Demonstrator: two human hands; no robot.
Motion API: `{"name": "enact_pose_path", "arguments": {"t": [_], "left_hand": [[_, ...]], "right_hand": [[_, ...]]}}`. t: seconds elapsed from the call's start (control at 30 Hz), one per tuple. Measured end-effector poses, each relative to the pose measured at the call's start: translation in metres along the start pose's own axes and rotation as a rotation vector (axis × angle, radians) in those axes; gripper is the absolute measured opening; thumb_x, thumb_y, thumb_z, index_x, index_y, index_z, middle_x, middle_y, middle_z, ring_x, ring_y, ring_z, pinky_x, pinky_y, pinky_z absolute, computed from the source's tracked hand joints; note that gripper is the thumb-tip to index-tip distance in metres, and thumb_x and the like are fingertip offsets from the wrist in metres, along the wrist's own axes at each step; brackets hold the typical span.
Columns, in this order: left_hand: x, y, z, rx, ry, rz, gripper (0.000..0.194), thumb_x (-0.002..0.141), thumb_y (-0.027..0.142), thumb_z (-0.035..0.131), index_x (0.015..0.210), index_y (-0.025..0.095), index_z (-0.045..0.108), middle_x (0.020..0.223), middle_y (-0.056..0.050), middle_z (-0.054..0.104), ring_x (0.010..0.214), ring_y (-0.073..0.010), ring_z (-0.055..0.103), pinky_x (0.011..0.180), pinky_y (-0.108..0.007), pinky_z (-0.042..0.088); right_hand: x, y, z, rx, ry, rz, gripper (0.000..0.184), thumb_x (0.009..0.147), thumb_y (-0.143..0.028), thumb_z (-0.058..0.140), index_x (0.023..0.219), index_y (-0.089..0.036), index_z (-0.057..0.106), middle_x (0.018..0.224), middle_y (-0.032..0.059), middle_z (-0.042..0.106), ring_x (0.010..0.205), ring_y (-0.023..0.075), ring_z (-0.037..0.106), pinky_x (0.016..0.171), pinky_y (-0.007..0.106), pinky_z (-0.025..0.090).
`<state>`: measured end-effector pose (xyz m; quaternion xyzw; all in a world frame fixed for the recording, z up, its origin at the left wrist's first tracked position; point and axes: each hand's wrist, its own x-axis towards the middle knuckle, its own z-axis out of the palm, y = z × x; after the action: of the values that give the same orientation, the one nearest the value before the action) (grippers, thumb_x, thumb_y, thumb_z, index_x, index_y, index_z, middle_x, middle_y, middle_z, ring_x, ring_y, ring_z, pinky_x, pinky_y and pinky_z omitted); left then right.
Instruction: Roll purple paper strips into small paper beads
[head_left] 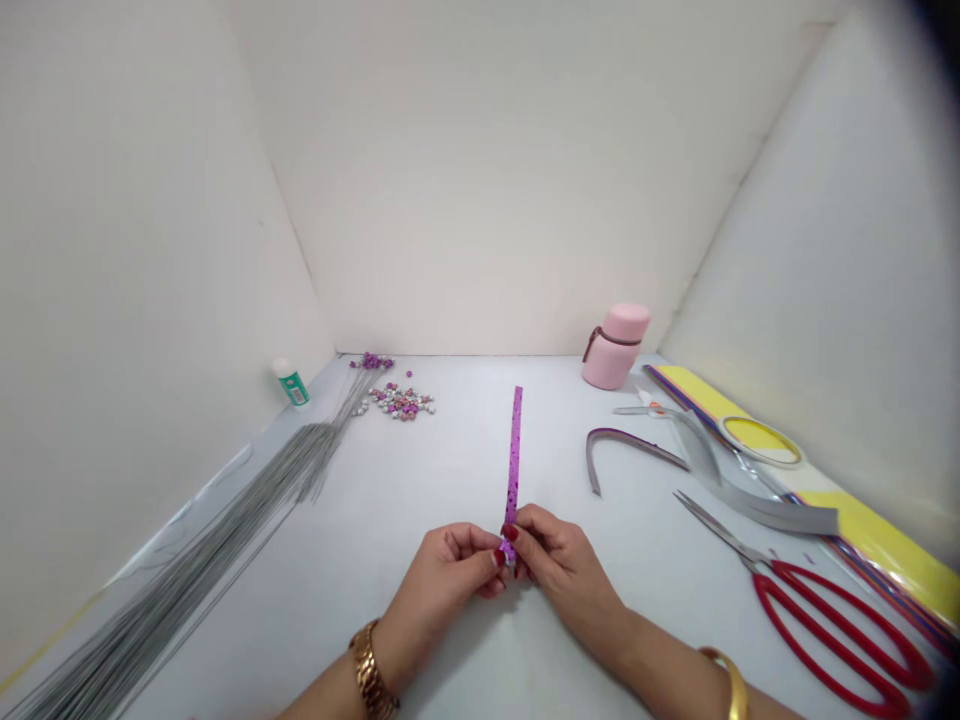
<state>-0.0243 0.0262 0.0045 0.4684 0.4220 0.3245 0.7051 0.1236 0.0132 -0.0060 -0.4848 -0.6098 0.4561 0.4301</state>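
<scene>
A narrow purple paper strip [514, 450] with dark spots stretches away from me over the pale table. Its near end is folded into a small shape between my fingertips. My left hand [459, 565] pinches that folded end from the left, thumb on top. From the other side, my right hand [559, 560] grips the strip just above the fold between thumb and fingers. The two hands almost touch. My fingers partly hide the folded part, so its exact form cannot be made out.
Red-handled scissors [772, 568], grey strips [637, 440], a tape roll [761, 442] and yellow sheets [885, 530] lie at right. A pink flask [613, 350] stands behind. Left are a wire bundle [247, 520], small folded stars [403, 402], purple-tipped wires [373, 361] and a glue stick [291, 383].
</scene>
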Motion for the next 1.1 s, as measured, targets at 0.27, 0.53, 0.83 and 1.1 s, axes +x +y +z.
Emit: {"name": "enact_pose_path", "arguments": {"t": [0.27, 0.53, 0.83, 1.1], "left_hand": [[0.003, -0.003, -0.001, 0.053, 0.066, 0.076, 0.009, 0.068, 0.018, 0.060, 0.068, 0.010, 0.062, 0.057, 0.000, 0.059, 0.053, -0.0087, 0.049, 0.053, -0.019, 0.037], [-0.006, -0.002, 0.001, 0.409, 0.160, 0.257, 0.012, 0.075, 0.017, 0.051, 0.067, 0.014, 0.060, 0.064, -0.002, 0.063, 0.060, -0.0126, 0.055, 0.056, -0.020, 0.041], [-0.012, -0.005, 0.001, 0.832, 0.156, 0.628, 0.020, 0.081, 0.011, 0.044, 0.082, 0.018, 0.062, 0.077, -0.004, 0.063, 0.072, -0.0146, 0.057, 0.069, -0.025, 0.043], [-0.011, 0.000, 0.005, 0.501, 0.209, 0.371, 0.015, 0.075, 0.014, 0.051, 0.076, 0.016, 0.065, 0.074, -0.004, 0.065, 0.069, -0.0146, 0.058, 0.063, -0.023, 0.044]], "right_hand": [[0.002, 0.003, 0.002, 0.153, -0.011, 0.093, 0.018, 0.082, -0.031, 0.049, 0.070, -0.018, 0.049, 0.051, -0.0054, 0.049, 0.045, 0.0083, 0.044, 0.045, 0.020, 0.035], [0.000, 0.000, 0.002, 0.161, 0.048, 0.106, 0.023, 0.083, -0.037, 0.047, 0.070, -0.018, 0.047, 0.050, -0.0055, 0.047, 0.046, 0.0088, 0.044, 0.047, 0.021, 0.035], [0.003, 0.001, 0.004, 0.180, 0.045, 0.139, 0.026, 0.081, -0.042, 0.048, 0.069, -0.019, 0.046, 0.049, -0.0054, 0.047, 0.044, 0.0093, 0.043, 0.044, 0.021, 0.035], [-0.005, -0.004, 0.001, -0.108, 0.085, -0.077, 0.019, 0.085, -0.026, 0.045, 0.068, -0.020, 0.049, 0.057, -0.0025, 0.048, 0.053, 0.0119, 0.047, 0.052, 0.023, 0.038]]}}
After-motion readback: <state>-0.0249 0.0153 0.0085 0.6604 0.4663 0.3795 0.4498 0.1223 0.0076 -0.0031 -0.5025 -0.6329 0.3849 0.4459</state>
